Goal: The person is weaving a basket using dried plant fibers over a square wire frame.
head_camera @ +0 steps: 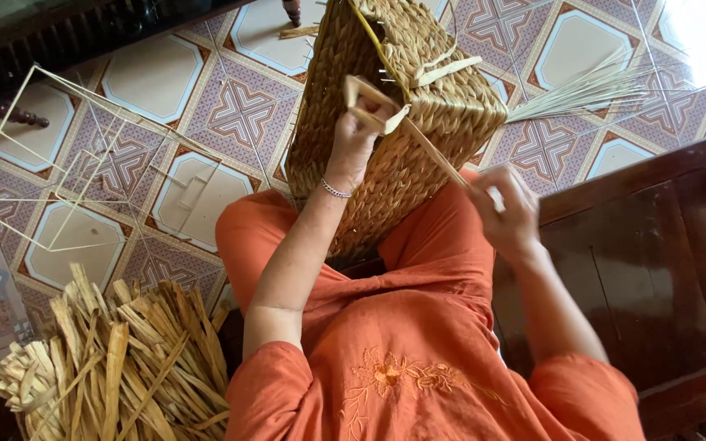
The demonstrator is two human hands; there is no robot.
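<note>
Just one camera here, head-mounted, looking steeply down past the person's lap at the tiled floor (pixel 165 77), close in, with the frame looking rotated or upside-down.

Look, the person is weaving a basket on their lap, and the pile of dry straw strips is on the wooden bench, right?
Not quite. The pile of dry strips lies on the tiled floor, not on the wooden bench. The head view shows it. The basket is on the lap.

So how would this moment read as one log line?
left hand: pressed on woven basket, gripping a strand | right hand: pulling dried fibre strand | fibre bundle: on floor
</note>
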